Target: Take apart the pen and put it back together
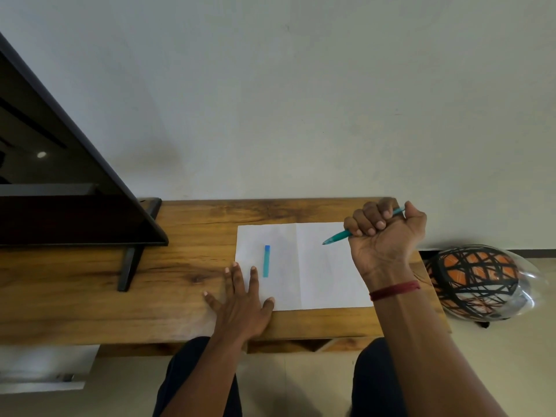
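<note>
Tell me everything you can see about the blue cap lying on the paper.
The small blue plastic pen cap lies flat on the left half of the white sheet of paper, off the pen. It is a slim tube, teal along most of its length with a darker blue far end, and it points away from the person. Nothing grips it; the left hand rests flat just beside it, fingers close but apart.
</note>
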